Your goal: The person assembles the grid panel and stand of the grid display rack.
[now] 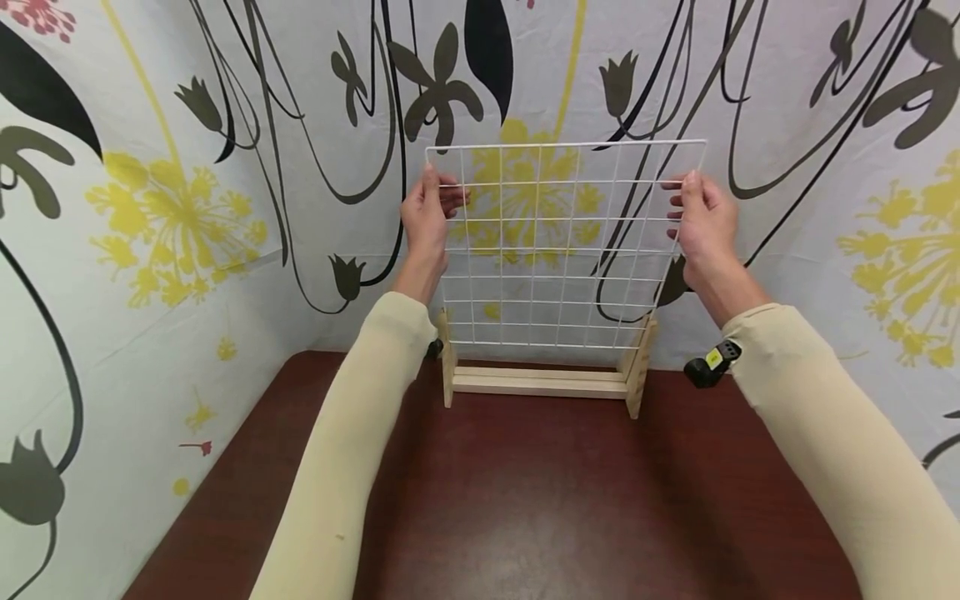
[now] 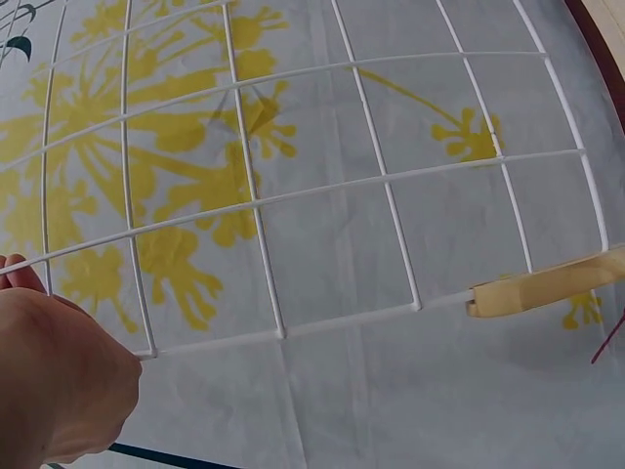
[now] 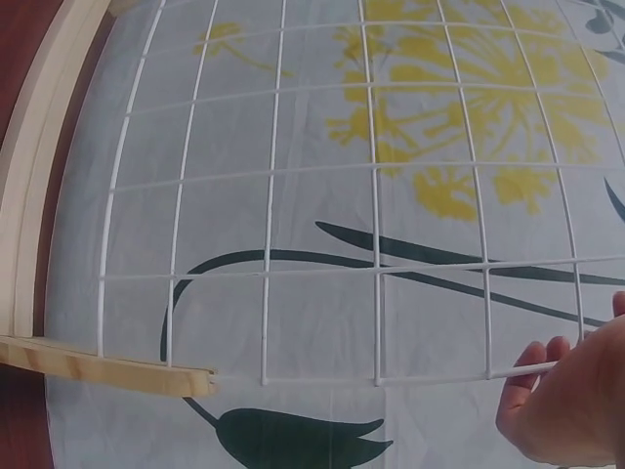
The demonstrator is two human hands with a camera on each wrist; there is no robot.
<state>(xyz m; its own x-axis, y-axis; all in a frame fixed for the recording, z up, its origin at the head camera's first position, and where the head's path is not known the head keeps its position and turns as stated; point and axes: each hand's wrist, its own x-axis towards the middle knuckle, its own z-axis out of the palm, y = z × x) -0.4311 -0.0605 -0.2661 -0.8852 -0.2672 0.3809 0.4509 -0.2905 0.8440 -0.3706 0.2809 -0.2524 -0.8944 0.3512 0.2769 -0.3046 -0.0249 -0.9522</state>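
Observation:
A white wire grid panel (image 1: 555, 248) stands upright, its lower end between the two side posts of a pale wooden stand (image 1: 540, 385). My left hand (image 1: 429, 218) grips the panel's left edge near the top, thumb in front and fingers behind the wires. Likewise, my right hand (image 1: 703, 218) holds the right edge near its upper corner. In the left wrist view, the panel's side wire runs from my left hand (image 2: 63, 376) down to a wooden post (image 2: 547, 283). The right wrist view has the opposite post (image 3: 107, 366) around the panel's lower side, with my right hand (image 3: 571, 401) farther up.
The stand rests toward the back of a dark reddish-brown table (image 1: 525, 492). Close behind it hangs a pale cloth (image 1: 315, 150) printed with flowers, which also covers the left and right sides. A small black device (image 1: 711, 365) is attached at the right sleeve cuff.

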